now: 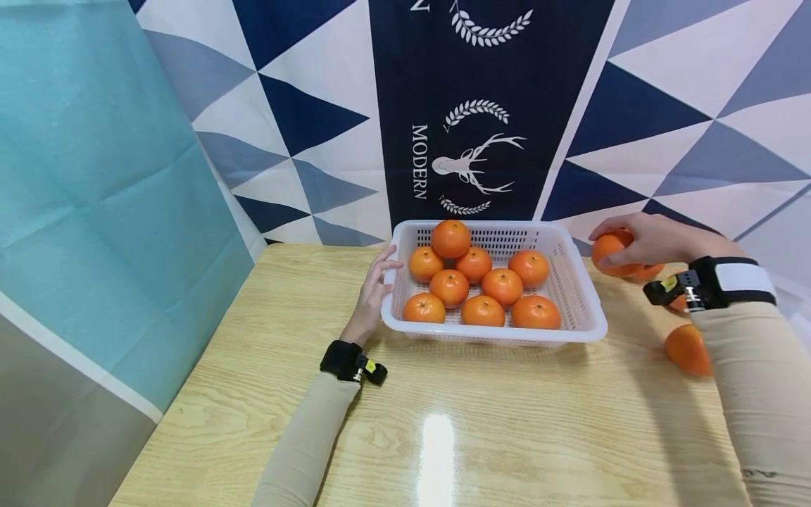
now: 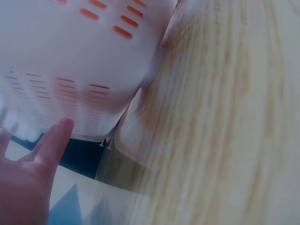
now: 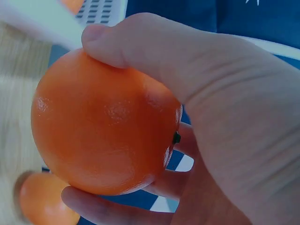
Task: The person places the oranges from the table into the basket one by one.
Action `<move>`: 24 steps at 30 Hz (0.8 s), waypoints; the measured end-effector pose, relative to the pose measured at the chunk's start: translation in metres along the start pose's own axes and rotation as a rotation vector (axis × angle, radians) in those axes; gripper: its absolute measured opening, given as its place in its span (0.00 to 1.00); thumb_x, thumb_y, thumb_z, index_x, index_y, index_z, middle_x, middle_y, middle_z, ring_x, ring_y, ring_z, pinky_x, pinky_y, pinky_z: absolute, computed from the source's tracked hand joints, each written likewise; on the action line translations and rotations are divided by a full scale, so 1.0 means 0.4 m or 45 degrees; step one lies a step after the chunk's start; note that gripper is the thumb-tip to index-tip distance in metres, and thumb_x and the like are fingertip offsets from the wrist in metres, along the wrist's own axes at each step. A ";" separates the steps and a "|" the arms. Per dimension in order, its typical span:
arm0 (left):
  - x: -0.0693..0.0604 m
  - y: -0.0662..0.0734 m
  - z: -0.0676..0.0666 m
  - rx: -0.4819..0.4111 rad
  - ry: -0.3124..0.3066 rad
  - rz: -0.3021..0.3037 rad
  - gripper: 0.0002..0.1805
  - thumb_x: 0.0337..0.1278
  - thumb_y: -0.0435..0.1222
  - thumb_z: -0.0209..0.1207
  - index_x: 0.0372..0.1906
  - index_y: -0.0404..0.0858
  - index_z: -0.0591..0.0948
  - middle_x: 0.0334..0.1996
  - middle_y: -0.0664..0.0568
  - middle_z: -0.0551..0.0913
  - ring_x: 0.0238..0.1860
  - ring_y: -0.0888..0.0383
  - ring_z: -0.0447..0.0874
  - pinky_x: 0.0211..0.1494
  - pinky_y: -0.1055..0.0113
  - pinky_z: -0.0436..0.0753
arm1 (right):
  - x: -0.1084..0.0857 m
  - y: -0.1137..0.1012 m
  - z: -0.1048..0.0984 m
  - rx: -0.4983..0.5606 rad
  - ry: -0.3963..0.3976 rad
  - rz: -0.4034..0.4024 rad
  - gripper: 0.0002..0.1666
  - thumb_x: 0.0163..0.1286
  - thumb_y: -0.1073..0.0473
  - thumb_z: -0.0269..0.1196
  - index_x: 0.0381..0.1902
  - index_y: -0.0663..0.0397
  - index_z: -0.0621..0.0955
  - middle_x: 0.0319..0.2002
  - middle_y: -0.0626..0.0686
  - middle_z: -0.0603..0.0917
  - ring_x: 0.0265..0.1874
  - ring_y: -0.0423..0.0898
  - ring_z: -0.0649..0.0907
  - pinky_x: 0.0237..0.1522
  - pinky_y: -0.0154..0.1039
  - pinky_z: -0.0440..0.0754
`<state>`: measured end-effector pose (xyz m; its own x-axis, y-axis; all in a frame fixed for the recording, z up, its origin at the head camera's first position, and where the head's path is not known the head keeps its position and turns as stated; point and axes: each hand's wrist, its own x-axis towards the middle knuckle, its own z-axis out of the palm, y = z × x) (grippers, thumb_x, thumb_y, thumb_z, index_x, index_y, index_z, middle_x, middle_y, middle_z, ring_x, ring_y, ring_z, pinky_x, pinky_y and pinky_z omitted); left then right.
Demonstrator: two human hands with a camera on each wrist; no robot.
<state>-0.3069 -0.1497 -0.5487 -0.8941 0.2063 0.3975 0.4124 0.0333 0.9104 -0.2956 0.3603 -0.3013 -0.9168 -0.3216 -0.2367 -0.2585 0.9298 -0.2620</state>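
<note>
My right hand [image 1: 662, 238] grips an orange [image 1: 611, 248] at the right of the basket, above the table. Up close in the right wrist view, thumb and fingers wrap around this orange [image 3: 105, 124], and its green stem end faces the palm. A white plastic basket [image 1: 494, 335] stands in the middle, holding several oranges; one orange [image 1: 450, 239] sits on top of others at the back left. My left hand [image 1: 366, 301] rests against the basket's left end with its fingertips at the rim. The left wrist view shows straight fingers beside the slotted basket wall [image 2: 70, 51].
Several more oranges lie on the wooden table [image 1: 507, 415] at the right, among them a near orange [image 1: 688, 350] partly behind the right sleeve. A patterned cloth [image 1: 329, 120] hangs behind the table, and a teal sheet [image 1: 108, 183] stands at the left.
</note>
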 end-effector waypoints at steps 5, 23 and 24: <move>-0.020 0.076 0.020 0.025 0.030 0.032 0.26 0.71 0.36 0.45 0.69 0.41 0.80 0.92 0.51 0.59 0.94 0.43 0.51 0.91 0.27 0.56 | 0.022 -0.043 -0.004 0.050 0.005 -0.055 0.33 0.74 0.53 0.77 0.71 0.60 0.81 0.61 0.69 0.83 0.53 0.65 0.81 0.49 0.52 0.85; -0.030 0.130 0.030 0.036 0.032 0.057 0.27 0.70 0.37 0.45 0.69 0.37 0.79 0.92 0.47 0.60 0.93 0.41 0.53 0.90 0.32 0.62 | 0.084 -0.206 0.007 0.059 -0.037 -0.148 0.33 0.73 0.54 0.77 0.72 0.55 0.82 0.59 0.67 0.86 0.49 0.59 0.85 0.46 0.48 0.88; -0.029 0.128 0.030 0.036 0.033 0.062 0.27 0.70 0.37 0.45 0.69 0.37 0.79 0.92 0.46 0.60 0.93 0.41 0.52 0.90 0.30 0.61 | 0.087 -0.214 0.009 0.059 -0.042 -0.156 0.33 0.73 0.54 0.77 0.72 0.55 0.82 0.59 0.66 0.86 0.49 0.59 0.85 0.46 0.48 0.88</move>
<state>-0.2734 -0.1386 -0.5080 -0.8768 0.1832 0.4446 0.4602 0.0519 0.8863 -0.3044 0.2689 -0.2904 -0.8685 -0.4389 -0.2304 -0.3531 0.8740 -0.3339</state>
